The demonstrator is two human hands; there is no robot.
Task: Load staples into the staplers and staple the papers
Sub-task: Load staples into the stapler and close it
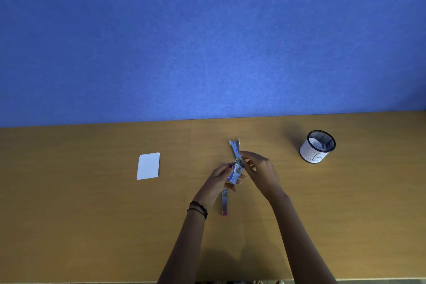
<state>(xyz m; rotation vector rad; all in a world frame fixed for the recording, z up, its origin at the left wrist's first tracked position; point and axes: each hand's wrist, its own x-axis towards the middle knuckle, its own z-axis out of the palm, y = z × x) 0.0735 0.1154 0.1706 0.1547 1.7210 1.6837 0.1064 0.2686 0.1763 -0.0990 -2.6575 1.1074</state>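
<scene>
Both forearms reached in from the near edge of the desk (92, 214), meeting around its middle. Dark bands circled the left wrist. That left hand (215, 181) had its grip closed around a small staple box (234, 174), white and blue, held just above the wood. Across from it, the right hand (258, 169) had its fingertips (243, 157) pinched together at the upper end of the box; whether they held a strip of staples or only the box flap I could not tell.

Beneath the hands lay a stapler (234, 145), swung open. Its blue end pointed toward the far edge, beyond the right fingertips, while a metal strip with a pink tip (224, 203) stretched back toward the near edge, passing under the left hand.

Well off to the left, a small stack of white papers (148, 166) lay flat on the desk. Toward the far right corner stood a black mesh cup (317, 147) wrapped in a white label with a letter on it, something pale crumpled inside. Behind the desk rose a blue wall (207, 30).
</scene>
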